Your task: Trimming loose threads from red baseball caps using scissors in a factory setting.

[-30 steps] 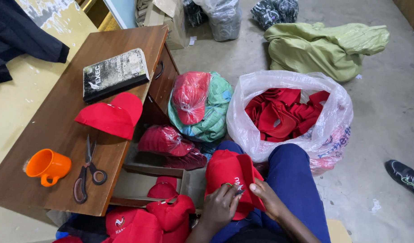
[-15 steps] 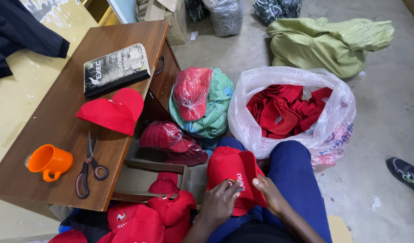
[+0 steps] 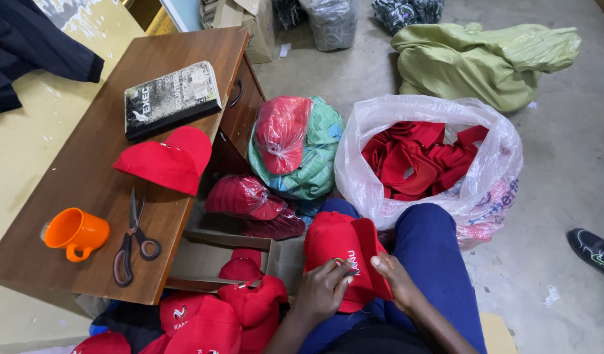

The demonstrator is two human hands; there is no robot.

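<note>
Two hands work one red cap on my lap, seen from above. My left hand pinches at the white embroidery on the cap's front, fingertips closed on the fabric or a thread there; whether anything small sits between them is too fine to tell. My right hand steadies the brim side, thumb pressed flat on the red cloth, its grip closed lightly around the edge. The cap rests against my blue trouser leg, just in front of a clear plastic bag stuffed with more red caps.

To my left stands a wooden desk carrying an orange mug, scissors, a dark book and one loose red cap. Its open drawer and the floor below hold further caps; bagged bundles lean against the desk's side. A green sack lies farther off, and a dark shoe shows at the right edge.

Risks from here, as I judge them: a hard tug at the stitching could pucker or tear the embroidery, and the cap, balanced on a sloping thigh, could slide off to the dusty concrete if either grip loosens.
</note>
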